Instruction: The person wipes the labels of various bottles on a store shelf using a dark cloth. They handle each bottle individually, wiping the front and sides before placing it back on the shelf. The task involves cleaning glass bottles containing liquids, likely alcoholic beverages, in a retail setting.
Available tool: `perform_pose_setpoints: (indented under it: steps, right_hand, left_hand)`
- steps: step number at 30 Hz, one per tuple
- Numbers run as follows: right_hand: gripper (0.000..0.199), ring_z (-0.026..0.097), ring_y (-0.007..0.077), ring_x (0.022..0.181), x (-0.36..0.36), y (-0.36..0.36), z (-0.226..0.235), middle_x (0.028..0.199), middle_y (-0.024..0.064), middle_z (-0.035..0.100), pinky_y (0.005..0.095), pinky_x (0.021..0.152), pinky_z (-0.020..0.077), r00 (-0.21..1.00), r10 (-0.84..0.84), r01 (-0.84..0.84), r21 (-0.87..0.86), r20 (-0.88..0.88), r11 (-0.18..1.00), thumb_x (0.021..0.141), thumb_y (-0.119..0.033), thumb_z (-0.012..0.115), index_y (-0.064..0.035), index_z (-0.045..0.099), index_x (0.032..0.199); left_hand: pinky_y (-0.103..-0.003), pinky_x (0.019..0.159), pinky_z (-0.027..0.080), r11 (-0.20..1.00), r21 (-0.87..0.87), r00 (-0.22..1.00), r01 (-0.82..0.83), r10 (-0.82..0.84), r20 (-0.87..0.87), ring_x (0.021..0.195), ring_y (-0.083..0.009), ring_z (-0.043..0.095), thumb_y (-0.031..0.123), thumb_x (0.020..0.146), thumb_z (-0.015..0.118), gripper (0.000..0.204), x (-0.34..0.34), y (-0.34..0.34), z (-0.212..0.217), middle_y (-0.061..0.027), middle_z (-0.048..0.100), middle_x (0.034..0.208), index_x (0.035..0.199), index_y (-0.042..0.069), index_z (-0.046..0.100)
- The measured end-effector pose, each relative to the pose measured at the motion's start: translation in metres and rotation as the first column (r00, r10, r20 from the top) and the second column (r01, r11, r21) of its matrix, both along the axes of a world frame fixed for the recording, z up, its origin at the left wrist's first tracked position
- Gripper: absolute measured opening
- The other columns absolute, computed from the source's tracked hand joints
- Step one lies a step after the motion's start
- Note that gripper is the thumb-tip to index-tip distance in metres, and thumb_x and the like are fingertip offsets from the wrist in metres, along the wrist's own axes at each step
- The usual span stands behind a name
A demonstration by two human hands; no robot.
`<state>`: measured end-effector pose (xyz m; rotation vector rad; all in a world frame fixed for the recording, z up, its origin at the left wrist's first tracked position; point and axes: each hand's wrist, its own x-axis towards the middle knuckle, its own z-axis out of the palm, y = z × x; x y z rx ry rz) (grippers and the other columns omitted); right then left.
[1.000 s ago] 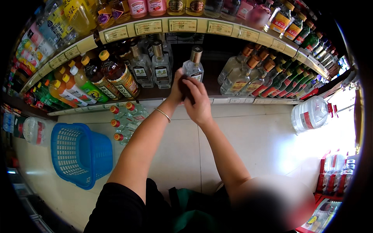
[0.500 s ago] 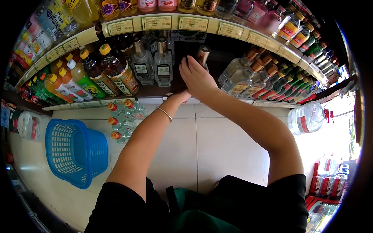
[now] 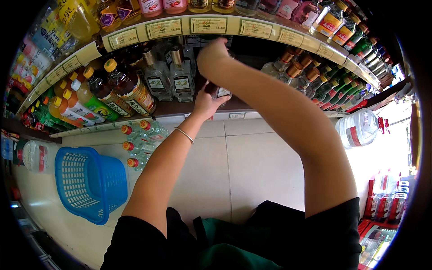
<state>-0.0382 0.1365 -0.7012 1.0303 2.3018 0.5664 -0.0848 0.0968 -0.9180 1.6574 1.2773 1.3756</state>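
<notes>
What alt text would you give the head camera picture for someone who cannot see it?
Seen from above, a person's two hands, left hand and right hand, hold a clear glass bottle at a shop shelf crowded with bottles. A blue plastic basket stands on the tiled floor to the left.

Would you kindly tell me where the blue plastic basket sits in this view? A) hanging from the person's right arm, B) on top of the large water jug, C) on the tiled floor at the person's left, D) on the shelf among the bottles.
C: the blue basket stands on the tiled floor at the person's left, below the bottle shelf, apart from both hands.
</notes>
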Motion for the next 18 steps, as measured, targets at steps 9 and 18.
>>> perform_pose_setpoints:
  steps: [9,18]
  right_hand:
    - [0.034,0.063,0.0395,0.099,0.068,0.022,-0.015,0.106,0.0188,0.068,0.0387,0.087,0.0517,0.349,0.003,-0.107,-0.036,-0.937,0.994,0.088,-0.023,0.065,-0.0056,0.066,0.117]
    - [0.046,0.041,0.0421,0.136,0.072,-0.068,-0.132,0.142,0.0202,0.048,0.0448,0.113,0.0344,-0.364,0.283,0.079,0.274,-0.887,0.959,0.083,0.008,0.052,-0.0038,0.062,0.126]
  left_hand:
    - [-0.037,0.093,0.047,0.996,-0.087,0.997,0.031,-0.025,0.069,0.107,-0.0309,0.058,0.017,0.07,0.089,0.079,0.001,0.006,-0.009,-0.0173,0.054,0.119,0.128,-0.001,0.038]
    - [-0.037,0.109,0.038,0.97,0.168,0.949,0.174,-0.119,-0.292,0.126,-0.0248,0.05,0.014,0.089,0.069,0.06,-0.001,0.003,0.019,-0.0105,0.053,0.135,0.141,0.004,0.04]
